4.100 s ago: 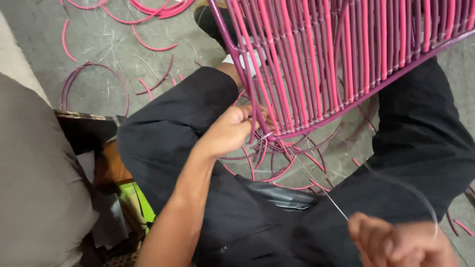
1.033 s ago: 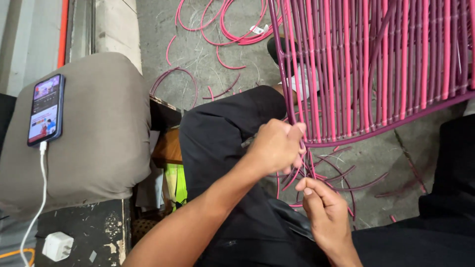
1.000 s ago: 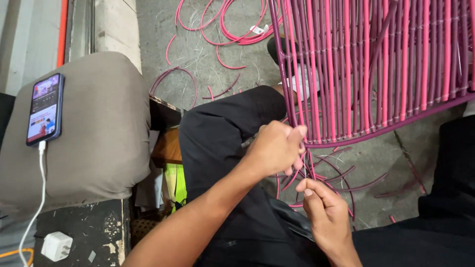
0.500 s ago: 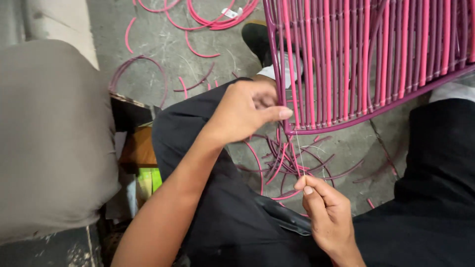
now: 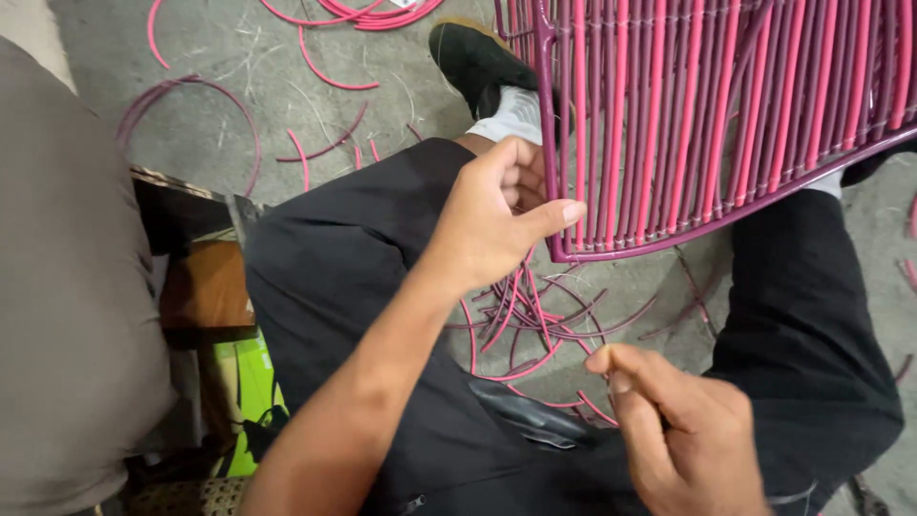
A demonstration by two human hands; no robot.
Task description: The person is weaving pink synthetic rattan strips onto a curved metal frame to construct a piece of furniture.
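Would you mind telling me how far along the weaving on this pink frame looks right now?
Done: the pink frame already carries close rows of cord across all of it that shows. In hand: the left hand rests at the frame's lower corner, thumb out, while the right hand pinches something thin, too fine to make out. Left: cut cord scraps litter the floor; whether any rows remain unwoven cannot be seen.

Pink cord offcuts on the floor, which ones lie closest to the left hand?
The tangled pile of pink cord offcuts between the legs, directly below the left hand. The other pink offcuts lie scattered farther off on the concrete.
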